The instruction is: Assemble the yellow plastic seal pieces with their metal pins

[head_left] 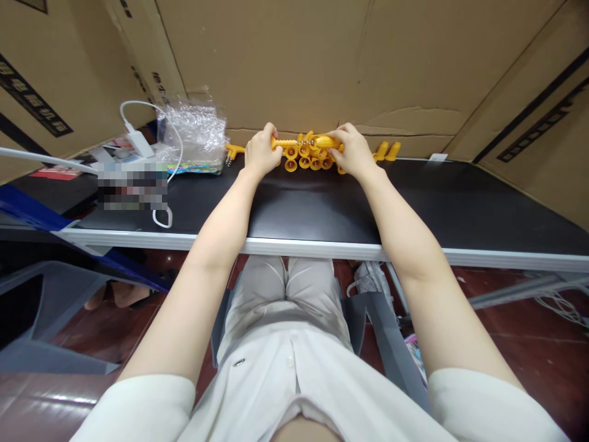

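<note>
My left hand (263,151) is closed around a yellow ribbed handle (284,143) that has a metal spring at its right end. My right hand (353,150) pinches a smooth yellow plastic piece (326,142), which meets the spring from the other side; whether the two are joined I cannot tell. Just below and behind them lie several yellow cup-ended pieces (315,162), their round openings facing me. Left of my left hand is another yellow piece (236,150) with a spring hanging from it. Two yellow caps (388,151) stand upright beyond my right hand.
Cardboard walls (294,67) enclose the back and sides of the black table (317,209). Bubble wrap (193,132), a white charger (139,142) with its cable, and a blurred-out item (132,186) occupy the left. A small white piece (438,158) lies at the back right.
</note>
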A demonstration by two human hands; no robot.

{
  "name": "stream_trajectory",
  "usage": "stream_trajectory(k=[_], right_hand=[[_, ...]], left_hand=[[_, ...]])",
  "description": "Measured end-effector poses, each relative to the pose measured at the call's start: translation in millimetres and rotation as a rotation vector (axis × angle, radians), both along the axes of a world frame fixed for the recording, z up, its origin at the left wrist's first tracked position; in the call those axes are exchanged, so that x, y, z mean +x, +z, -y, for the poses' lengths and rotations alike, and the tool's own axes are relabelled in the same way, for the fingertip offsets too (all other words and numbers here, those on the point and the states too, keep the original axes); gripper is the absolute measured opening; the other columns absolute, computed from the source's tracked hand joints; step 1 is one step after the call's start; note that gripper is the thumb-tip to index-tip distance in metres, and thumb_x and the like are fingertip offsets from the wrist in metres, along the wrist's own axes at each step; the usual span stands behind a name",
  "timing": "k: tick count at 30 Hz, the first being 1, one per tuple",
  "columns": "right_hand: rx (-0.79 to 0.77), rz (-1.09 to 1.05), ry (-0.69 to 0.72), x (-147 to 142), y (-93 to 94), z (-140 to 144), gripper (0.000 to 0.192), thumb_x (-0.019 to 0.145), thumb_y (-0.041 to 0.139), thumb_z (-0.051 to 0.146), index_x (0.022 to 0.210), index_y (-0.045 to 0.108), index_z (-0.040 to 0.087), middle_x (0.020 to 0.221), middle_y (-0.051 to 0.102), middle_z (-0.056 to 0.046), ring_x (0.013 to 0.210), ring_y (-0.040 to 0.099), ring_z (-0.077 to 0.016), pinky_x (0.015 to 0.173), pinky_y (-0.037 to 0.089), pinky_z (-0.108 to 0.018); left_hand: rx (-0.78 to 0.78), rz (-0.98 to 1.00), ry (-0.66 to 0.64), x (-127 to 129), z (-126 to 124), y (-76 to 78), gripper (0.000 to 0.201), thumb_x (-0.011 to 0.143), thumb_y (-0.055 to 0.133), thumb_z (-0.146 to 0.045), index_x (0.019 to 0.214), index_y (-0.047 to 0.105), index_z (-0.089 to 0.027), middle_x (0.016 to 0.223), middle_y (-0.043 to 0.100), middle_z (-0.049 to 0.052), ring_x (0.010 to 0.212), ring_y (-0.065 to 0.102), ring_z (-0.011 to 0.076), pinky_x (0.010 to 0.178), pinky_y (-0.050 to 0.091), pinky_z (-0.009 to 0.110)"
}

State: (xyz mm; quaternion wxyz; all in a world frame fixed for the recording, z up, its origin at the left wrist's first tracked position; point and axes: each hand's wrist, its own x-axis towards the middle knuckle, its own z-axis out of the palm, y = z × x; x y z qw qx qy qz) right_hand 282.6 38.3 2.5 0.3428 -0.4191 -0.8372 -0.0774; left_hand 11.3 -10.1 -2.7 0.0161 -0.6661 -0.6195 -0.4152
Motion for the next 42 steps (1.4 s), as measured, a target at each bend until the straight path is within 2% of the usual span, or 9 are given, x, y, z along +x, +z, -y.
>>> stream_trajectory(k=[10,17,22,25,29,33,35,39,42], right_hand=[[-0.061,-0.017,0.089,-16.2,8.3,20.9,0.043,0.094,0.070,0.043,0.134,0.075,0.027,0.140,0.068,-0.016,0.132,0.065,-0.0406,0.121,0.050,-0.063],[-0.107,-0.030,0.131,-22.4,9.9,28.4,0.045,0.094,0.074,0.049,0.133,0.076,0.027,0.136,0.068,-0.016,0.132,0.065,-0.0398,0.123,0.049,-0.063],[-0.148,-0.127,0.150,-20.2,8.9,22.4,0.058,0.088,0.081,0.062,0.131,0.074,0.024,0.132,0.072,-0.017,0.119,0.072,-0.0369,0.113,0.057,-0.059],[-0.222,-0.252,0.161,-20.4,6.7,15.9,0.068,0.083,0.083,0.073,0.127,0.072,0.022,0.118,0.076,-0.015,0.106,0.076,-0.0335,0.103,0.062,-0.056],[-0.353,-0.398,0.261,-18.5,4.7,7.4,0.072,0.079,0.080,0.084,0.118,0.072,0.024,0.101,0.076,-0.011,0.094,0.078,-0.0322,0.091,0.066,-0.056],[-0.385,-0.441,0.322,-11.8,7.1,7.8,0.077,0.065,0.093,0.081,0.111,0.072,0.023,0.109,0.078,-0.013,0.104,0.078,-0.0344,0.097,0.066,-0.057],[-0.425,-0.472,0.326,-9.1,8.3,11.1,0.077,0.060,0.095,0.081,0.106,0.072,0.023,0.105,0.079,-0.012,0.101,0.079,-0.0340,0.097,0.066,-0.057],[-0.553,-0.541,0.340,-10.9,6.9,16.0,0.080,0.069,0.074,0.099,0.088,0.071,0.022,0.076,0.074,-0.007,0.078,0.080,-0.0299,0.086,0.069,-0.055],[-0.616,-0.586,0.268,-17.0,3.2,14.6,0.088,0.076,0.053,0.108,0.081,0.071,0.022,0.058,0.064,-0.004,0.066,0.077,-0.0281,0.079,0.070,-0.053]], left_hand=[[0.028,-0.055,-0.041,10.1,6.2,0.8,0.041,0.080,0.062,-0.022,0.119,0.067,-0.036,0.114,0.076,0.009,0.122,0.071,0.0368,0.109,0.055,0.050],[0.003,-0.086,-0.069,16.2,8.0,2.3,0.039,0.084,0.060,-0.025,0.121,0.070,-0.033,0.119,0.078,0.010,0.127,0.070,0.0349,0.112,0.054,0.048],[-0.024,-0.098,-0.042,14.2,8.0,2.6,0.037,0.084,0.061,-0.027,0.119,0.072,-0.030,0.117,0.080,0.011,0.126,0.071,0.0355,0.113,0.054,0.048],[-0.013,-0.098,-0.030,13.8,8.8,3.2,0.036,0.084,0.062,-0.027,0.118,0.072,-0.031,0.114,0.080,0.010,0.124,0.072,0.0354,0.112,0.055,0.048],[0.011,-0.090,-0.046,14.2,9.5,4.2,0.037,0.083,0.062,-0.027,0.118,0.072,-0.033,0.111,0.080,0.009,0.125,0.071,0.0359,0.112,0.055,0.049],[-0.005,-0.085,-0.033,14.6,9.9,4.7,0.037,0.084,0.061,-0.026,0.118,0.071,-0.033,0.114,0.079,0.010,0.127,0.070,0.0367,0.113,0.054,0.050],[0.006,-0.082,-0.040,14.7,10.1,4.5,0.035,0.084,0.061,-0.026,0.117,0.070,-0.033,0.112,0.079,0.009,0.127,0.069,0.0362,0.112,0.054,0.048],[0.032,-0.088,-0.059,16.1,12.1,4.8,0.035,0.084,0.060,-0.025,0.116,0.069,-0.034,0.113,0.078,0.009,0.125,0.070,0.0361,0.109,0.055,0.047],[0.043,-0.094,-0.062,18.1,14.2,5.7,0.035,0.084,0.059,-0.026,0.117,0.069,-0.033,0.114,0.078,0.010,0.122,0.071,0.0355,0.108,0.055,0.046]])
